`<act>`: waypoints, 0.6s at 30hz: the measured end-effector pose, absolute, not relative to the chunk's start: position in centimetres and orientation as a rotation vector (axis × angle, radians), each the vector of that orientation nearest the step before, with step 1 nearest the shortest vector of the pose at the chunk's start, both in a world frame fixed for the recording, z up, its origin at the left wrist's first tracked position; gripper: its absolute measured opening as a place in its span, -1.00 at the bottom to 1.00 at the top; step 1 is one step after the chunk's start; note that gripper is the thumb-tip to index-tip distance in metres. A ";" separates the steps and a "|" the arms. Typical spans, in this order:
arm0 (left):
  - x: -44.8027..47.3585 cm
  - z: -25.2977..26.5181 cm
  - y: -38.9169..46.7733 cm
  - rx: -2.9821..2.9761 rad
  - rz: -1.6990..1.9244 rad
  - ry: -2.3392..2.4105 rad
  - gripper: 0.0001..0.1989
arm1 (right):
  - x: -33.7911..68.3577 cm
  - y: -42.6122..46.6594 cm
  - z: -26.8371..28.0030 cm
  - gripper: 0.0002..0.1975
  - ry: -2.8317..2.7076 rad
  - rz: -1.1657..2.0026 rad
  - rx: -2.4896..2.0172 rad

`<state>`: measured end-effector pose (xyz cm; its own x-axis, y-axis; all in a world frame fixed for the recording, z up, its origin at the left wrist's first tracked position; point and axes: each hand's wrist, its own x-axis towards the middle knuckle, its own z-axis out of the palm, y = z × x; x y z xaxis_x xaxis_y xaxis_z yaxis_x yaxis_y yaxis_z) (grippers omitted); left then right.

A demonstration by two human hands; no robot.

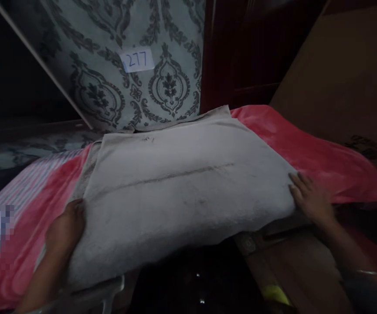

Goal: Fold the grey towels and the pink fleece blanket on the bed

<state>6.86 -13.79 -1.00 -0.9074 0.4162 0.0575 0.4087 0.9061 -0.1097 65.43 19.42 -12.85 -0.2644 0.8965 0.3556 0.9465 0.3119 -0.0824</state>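
Observation:
A folded pale grey cloth (pixel 181 187), perhaps a towel or blanket, lies spread before me with a dark streak across its middle. My left hand (pixel 66 226) is closed around its left edge, the thumb side toward the cloth. At the right edge, my right hand (pixel 310 198) grips the cloth, fingertips on its upper face and the rest of the grip hidden. Beneath the cloth, a red plush blanket (pixel 276 135) shows on both sides. Another grey layer (pixel 85 174) sticks out under the cloth's left and back edges.
Behind the cloth stands a wall with patterned paper (pixel 170 87) and a paper label (pixel 137 59) reading 277. Dark red wood panelling (pixel 237 56) and a large brown box (pixel 348 74) rise at the back right. Striped fabric (pixel 34 172) lies at left; a metal frame (pixel 110 290) shows below.

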 end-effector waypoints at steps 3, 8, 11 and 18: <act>7.7 -0.5 -14.2 -0.691 0.162 -2.983 -0.50 | 65.8 18.9 -11.6 -0.39 -2.152 -0.166 -1.786; 9.1 -0.8 -15.8 -0.665 0.045 -3.007 -0.46 | 59.2 15.6 -10.3 -0.42 -2.316 -0.211 -1.326; 9.7 -1.4 -17.0 -0.681 0.076 -2.982 -0.47 | 56.0 14.1 -10.9 -0.44 -2.442 -0.186 -1.165; 9.5 -1.8 -18.3 -0.661 -0.013 -2.964 -0.49 | 59.0 14.7 -12.4 -0.33 -2.318 -0.169 -1.285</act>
